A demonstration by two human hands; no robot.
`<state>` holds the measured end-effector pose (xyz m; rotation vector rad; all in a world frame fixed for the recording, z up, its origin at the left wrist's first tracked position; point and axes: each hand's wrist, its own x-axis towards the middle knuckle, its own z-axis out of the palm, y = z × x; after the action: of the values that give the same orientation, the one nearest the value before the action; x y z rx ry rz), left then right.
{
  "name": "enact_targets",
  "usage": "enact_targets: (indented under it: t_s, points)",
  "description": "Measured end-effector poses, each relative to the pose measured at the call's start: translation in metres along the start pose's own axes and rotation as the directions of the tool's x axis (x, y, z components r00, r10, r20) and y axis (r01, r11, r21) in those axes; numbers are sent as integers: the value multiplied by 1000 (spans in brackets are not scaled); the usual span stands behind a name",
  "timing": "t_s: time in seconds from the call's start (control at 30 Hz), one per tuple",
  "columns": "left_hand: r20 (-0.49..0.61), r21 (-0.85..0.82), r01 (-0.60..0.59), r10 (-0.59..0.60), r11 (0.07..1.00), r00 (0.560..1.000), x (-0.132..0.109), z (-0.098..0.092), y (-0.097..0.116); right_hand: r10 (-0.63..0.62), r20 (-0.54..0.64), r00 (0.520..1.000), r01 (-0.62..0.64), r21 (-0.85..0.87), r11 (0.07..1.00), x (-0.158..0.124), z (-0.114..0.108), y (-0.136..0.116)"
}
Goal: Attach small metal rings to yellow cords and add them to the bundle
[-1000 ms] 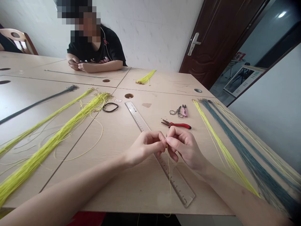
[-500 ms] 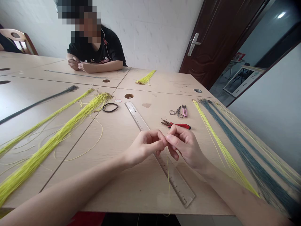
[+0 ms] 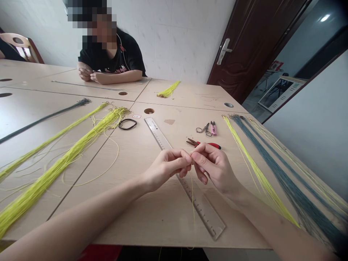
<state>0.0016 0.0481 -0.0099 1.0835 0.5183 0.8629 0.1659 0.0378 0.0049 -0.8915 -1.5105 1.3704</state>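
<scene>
Head view: the left hand (image 3: 165, 170) and right hand (image 3: 216, 170) hold narrow pinching grips on a thin yellow cord (image 3: 193, 203) above the clear ruler (image 3: 206, 214); finished-looking bundles of yellow cords (image 3: 65, 159) and grey-green cords (image 3: 288, 192) lie on the surface (image 3: 168, 224), how many remain unclear

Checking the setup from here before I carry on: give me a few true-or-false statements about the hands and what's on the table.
A thin yellow cord hangs down from between the left hand and the right hand. True.
The left hand holds the red-handled pliers. False: they lie on the table, held by neither hand.
A transparent ruler lies on the table beneath the hands. True.
The pink snips lie left of the ruler. False: they lie right of it, beside small scissors.
</scene>
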Motion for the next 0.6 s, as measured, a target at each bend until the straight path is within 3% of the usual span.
enact_targets:
  t_s: [0.3, 0.6]
  points:
    - [-2, 16, -5, 6, 1000, 1000, 1, 0, 1, 9, 2, 1000, -9, 80, 997, -1, 1, 1]
    - [-58, 171, -39, 50, 984, 997, -1, 0, 2, 34, -1, 999, -34, 31, 999, 0, 1, 0]
